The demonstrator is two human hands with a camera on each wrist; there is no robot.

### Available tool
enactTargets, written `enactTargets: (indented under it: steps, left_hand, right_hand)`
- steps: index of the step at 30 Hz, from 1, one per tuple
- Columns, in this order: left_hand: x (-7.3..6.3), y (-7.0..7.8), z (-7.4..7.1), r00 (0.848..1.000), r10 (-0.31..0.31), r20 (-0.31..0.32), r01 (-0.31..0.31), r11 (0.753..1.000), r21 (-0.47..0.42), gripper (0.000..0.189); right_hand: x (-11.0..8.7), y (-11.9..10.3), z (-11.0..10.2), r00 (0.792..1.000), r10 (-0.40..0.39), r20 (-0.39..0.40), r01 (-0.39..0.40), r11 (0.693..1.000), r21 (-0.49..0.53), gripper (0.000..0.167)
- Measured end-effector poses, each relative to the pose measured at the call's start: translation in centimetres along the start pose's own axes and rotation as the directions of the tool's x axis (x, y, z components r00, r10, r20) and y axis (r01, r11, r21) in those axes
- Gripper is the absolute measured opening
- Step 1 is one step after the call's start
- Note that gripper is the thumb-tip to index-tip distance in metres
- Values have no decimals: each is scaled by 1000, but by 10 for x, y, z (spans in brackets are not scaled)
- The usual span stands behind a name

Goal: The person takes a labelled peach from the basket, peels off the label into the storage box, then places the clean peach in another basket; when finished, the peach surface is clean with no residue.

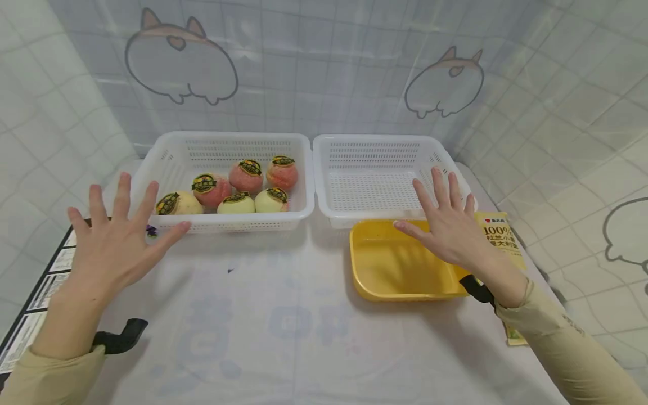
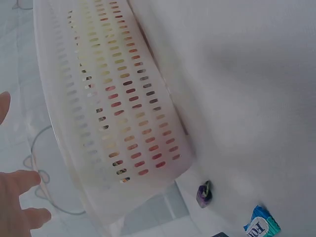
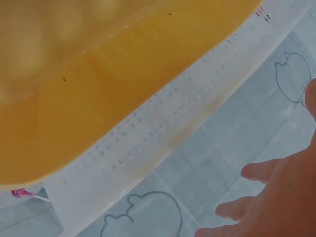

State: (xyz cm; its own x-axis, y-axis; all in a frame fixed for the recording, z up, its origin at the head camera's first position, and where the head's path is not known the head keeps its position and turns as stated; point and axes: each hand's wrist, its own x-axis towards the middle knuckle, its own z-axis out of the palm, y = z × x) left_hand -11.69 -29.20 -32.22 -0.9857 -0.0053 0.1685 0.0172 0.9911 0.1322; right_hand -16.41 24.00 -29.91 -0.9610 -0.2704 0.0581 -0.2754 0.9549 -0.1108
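My left hand (image 1: 113, 247), fingers spread and holding nothing, hovers before the front left corner of a white basket (image 1: 228, 225). Inside it lie several round fruits with dark label bands, among them a red one (image 1: 246, 177) and a pale one (image 1: 271, 201). On the other side my right hand (image 1: 450, 233), likewise spread, is over a yellow basin (image 1: 390, 295) and the front edge of a second white basket (image 1: 374, 185). No objects show in that basket. The left wrist view shows the first basket's slotted wall (image 2: 123, 98); the basin (image 3: 113, 94) fills much of the right wrist view.
A yellow packet (image 1: 498, 230) lies right of the basin, partly behind my right arm. Beside the left basket are a purple wrapped candy (image 2: 204, 194) and a blue one (image 2: 261, 223). A pink lollipop (image 3: 19, 192) shows near the right basket. Printed curtain (image 1: 314, 73) hangs behind.
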Motion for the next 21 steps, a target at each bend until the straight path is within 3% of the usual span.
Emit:
enactTargets:
  steps: [11,17,21]
  left_hand:
    - [2,0,0,1000,-4,0,4,999,45,98]
    - [9,0,-1,1000,1,7,-1,1000,11,100]
    - [19,-10,-2,999,4,51,-2,999,-47,104]
  right_hand:
    - [2,-9,1,1000,-13,-7,13,1000,-4,96]
    - [4,-18,-1,999,-25,22,25,1000,5,95]
    - [9,-30,-3,997,-65,48,62,996,70,94]
